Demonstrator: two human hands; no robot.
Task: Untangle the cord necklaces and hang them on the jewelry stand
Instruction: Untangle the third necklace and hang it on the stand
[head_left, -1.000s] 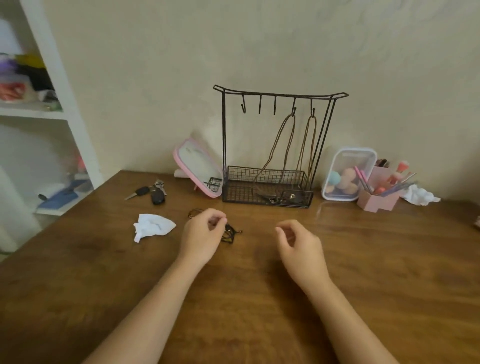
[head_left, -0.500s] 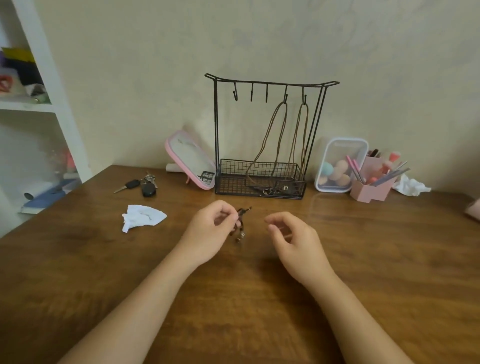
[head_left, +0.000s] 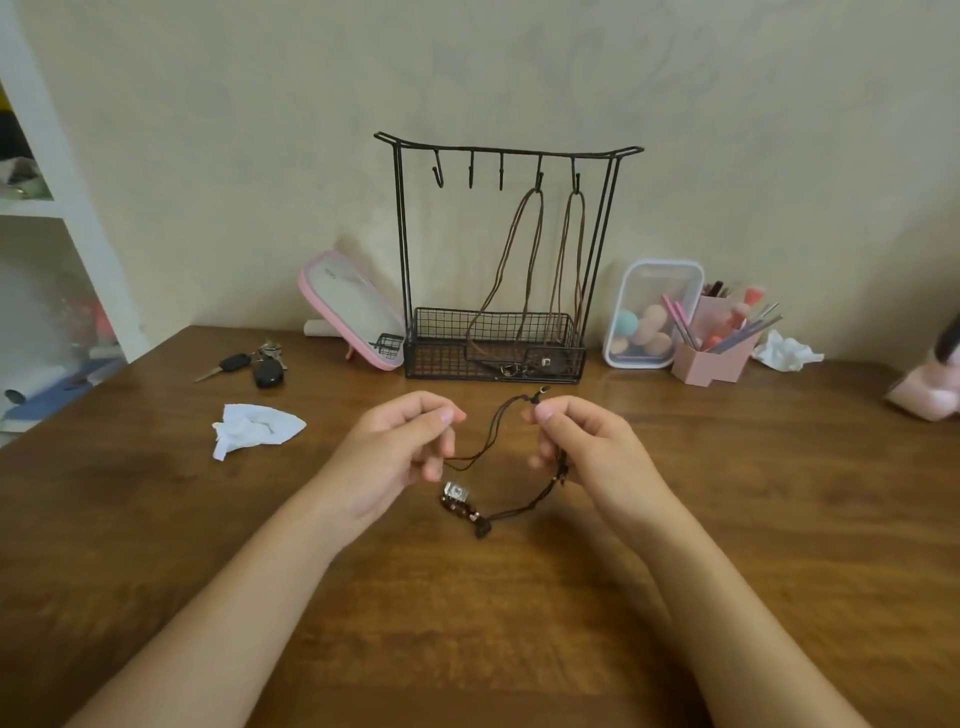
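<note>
Both hands, the left hand (head_left: 400, 452) and right hand (head_left: 587, 447), pinch the dark cord necklace (head_left: 498, 467) apart above the bench (head_left: 156, 519), each grip spreading its loop, likely to free tangles.

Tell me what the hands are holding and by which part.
Both hold the dark cord necklace by its cord: the left hand pinches one side, the right hand pinches near the knot. The pendant is in neither grip.

Glossy wooden table (head_left: 156, 519), wire stand (head_left: 506, 249)
</note>
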